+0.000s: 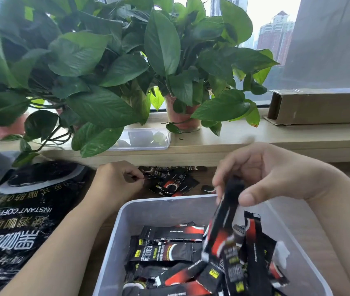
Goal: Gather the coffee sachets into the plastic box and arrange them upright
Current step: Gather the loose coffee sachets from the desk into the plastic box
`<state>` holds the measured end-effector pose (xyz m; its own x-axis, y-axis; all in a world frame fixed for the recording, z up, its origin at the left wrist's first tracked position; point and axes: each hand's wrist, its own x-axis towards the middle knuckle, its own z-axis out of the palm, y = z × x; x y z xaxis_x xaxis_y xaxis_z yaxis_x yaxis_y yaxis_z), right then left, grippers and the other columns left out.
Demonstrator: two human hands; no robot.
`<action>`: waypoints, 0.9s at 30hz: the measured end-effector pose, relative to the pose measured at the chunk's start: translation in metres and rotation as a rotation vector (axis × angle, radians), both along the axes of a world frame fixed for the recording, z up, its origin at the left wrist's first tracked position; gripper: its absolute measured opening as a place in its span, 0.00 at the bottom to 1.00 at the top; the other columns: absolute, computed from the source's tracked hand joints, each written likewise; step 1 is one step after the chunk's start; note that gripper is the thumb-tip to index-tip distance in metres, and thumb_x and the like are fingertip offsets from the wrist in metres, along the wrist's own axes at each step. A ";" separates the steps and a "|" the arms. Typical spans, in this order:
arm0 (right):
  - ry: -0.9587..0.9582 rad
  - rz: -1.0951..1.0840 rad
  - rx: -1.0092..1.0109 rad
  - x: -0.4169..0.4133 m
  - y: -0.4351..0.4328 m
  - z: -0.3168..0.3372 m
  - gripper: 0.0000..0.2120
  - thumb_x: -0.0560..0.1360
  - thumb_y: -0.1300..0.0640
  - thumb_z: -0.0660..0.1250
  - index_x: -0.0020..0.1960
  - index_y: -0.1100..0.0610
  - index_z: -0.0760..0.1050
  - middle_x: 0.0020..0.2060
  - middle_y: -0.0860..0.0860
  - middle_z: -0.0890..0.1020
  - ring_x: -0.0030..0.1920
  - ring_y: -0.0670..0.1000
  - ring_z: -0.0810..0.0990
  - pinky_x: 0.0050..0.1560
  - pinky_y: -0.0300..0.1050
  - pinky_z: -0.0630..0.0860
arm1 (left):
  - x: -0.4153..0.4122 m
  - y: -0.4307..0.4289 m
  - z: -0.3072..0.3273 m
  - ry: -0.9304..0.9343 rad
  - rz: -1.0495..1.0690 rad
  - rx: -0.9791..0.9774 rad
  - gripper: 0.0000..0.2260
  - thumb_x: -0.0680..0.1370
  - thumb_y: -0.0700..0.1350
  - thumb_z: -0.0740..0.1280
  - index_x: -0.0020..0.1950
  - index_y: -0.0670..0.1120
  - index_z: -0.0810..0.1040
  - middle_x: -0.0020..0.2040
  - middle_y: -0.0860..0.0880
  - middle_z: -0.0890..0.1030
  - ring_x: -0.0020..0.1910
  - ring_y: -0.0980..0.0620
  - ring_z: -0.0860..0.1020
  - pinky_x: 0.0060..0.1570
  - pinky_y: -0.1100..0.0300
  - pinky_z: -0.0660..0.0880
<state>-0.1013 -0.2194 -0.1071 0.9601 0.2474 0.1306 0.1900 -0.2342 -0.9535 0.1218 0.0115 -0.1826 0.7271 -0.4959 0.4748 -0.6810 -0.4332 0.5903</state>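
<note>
A clear plastic box (127,212) stands at the near edge of the table, holding several black-and-red coffee sachets (169,251) lying flat and leaning. My right hand (268,174) hangs over the box, pinching a black-and-red sachet (221,227) by its top end so that it dangles tilted into the box. My left hand (116,182) reaches past the box to a small pile of loose sachets (174,181) on the table, its fingertips closed at the pile's left edge. Whether they grip a sachet is unclear.
A large black instant coffee bag (20,221) lies flat at the left. On the window ledge behind are potted plants (110,67), a clear plastic lid (144,138) and a long cardboard box (319,105). One stray sachet (208,189) lies just behind the box.
</note>
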 end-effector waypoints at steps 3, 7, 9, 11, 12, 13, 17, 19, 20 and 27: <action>-0.042 -0.084 0.029 0.001 0.004 0.001 0.23 0.66 0.48 0.79 0.55 0.61 0.82 0.47 0.62 0.85 0.46 0.57 0.84 0.44 0.48 0.81 | -0.003 0.006 0.010 0.078 0.033 -0.039 0.08 0.67 0.40 0.78 0.35 0.52 0.85 0.36 0.58 0.85 0.39 0.63 0.81 0.39 0.75 0.74; -0.076 -0.272 0.105 0.002 -0.005 -0.005 0.22 0.64 0.45 0.80 0.51 0.58 0.84 0.45 0.61 0.85 0.40 0.55 0.83 0.34 0.43 0.80 | -0.008 0.015 0.024 0.235 0.040 -0.056 0.06 0.67 0.41 0.80 0.35 0.51 0.86 0.32 0.55 0.85 0.29 0.61 0.80 0.34 0.70 0.75; -0.015 -0.266 0.112 0.003 -0.008 -0.009 0.21 0.65 0.47 0.80 0.51 0.58 0.84 0.44 0.62 0.85 0.36 0.53 0.83 0.31 0.40 0.79 | -0.012 0.016 0.026 0.246 0.032 -0.008 0.05 0.66 0.42 0.81 0.35 0.51 0.87 0.32 0.54 0.85 0.27 0.62 0.77 0.29 0.73 0.72; 0.042 -0.250 0.102 0.004 -0.010 -0.012 0.20 0.65 0.49 0.80 0.51 0.59 0.84 0.42 0.61 0.85 0.31 0.50 0.81 0.25 0.37 0.76 | -0.014 0.016 0.025 0.226 0.030 0.077 0.05 0.66 0.43 0.81 0.34 0.51 0.86 0.30 0.56 0.84 0.27 0.63 0.77 0.28 0.74 0.70; 0.054 -0.261 0.104 0.004 -0.011 -0.013 0.19 0.65 0.49 0.80 0.50 0.59 0.84 0.40 0.60 0.85 0.28 0.48 0.79 0.22 0.35 0.73 | -0.013 0.015 0.023 0.208 0.025 0.136 0.06 0.66 0.44 0.81 0.33 0.52 0.86 0.30 0.56 0.84 0.28 0.64 0.78 0.29 0.74 0.70; 0.054 -0.281 0.105 0.005 -0.013 -0.014 0.18 0.64 0.50 0.80 0.50 0.58 0.85 0.38 0.59 0.84 0.25 0.46 0.76 0.20 0.33 0.69 | -0.013 0.015 0.020 0.188 0.016 0.198 0.06 0.66 0.44 0.80 0.33 0.52 0.85 0.30 0.57 0.84 0.29 0.64 0.79 0.30 0.72 0.71; 0.102 -0.283 0.046 0.000 -0.020 -0.011 0.17 0.63 0.50 0.81 0.47 0.59 0.85 0.34 0.60 0.83 0.20 0.45 0.73 0.16 0.30 0.63 | -0.011 0.007 0.010 0.151 0.001 0.340 0.09 0.65 0.55 0.80 0.33 0.52 0.83 0.31 0.56 0.83 0.35 0.59 0.81 0.37 0.62 0.76; 0.152 -0.234 -0.047 -0.003 -0.017 -0.007 0.11 0.66 0.56 0.78 0.46 0.60 0.85 0.33 0.60 0.83 0.20 0.45 0.74 0.16 0.30 0.64 | -0.011 0.001 0.009 0.156 0.017 0.392 0.16 0.58 0.62 0.78 0.34 0.53 0.82 0.32 0.56 0.81 0.36 0.58 0.78 0.39 0.59 0.76; 0.157 -0.240 -0.089 -0.004 -0.014 -0.005 0.08 0.68 0.58 0.77 0.45 0.60 0.85 0.31 0.59 0.83 0.19 0.45 0.73 0.17 0.31 0.63 | -0.011 -0.001 0.008 0.161 0.021 0.417 0.18 0.55 0.64 0.77 0.35 0.53 0.80 0.33 0.56 0.79 0.36 0.58 0.77 0.39 0.60 0.75; 0.116 -0.349 -0.549 -0.007 -0.013 0.001 0.04 0.67 0.52 0.80 0.40 0.49 0.87 0.29 0.54 0.73 0.32 0.51 0.68 0.38 0.45 0.65 | -0.005 0.000 0.000 0.069 0.097 0.347 0.07 0.66 0.43 0.75 0.35 0.51 0.78 0.33 0.54 0.81 0.39 0.50 0.79 0.40 0.57 0.77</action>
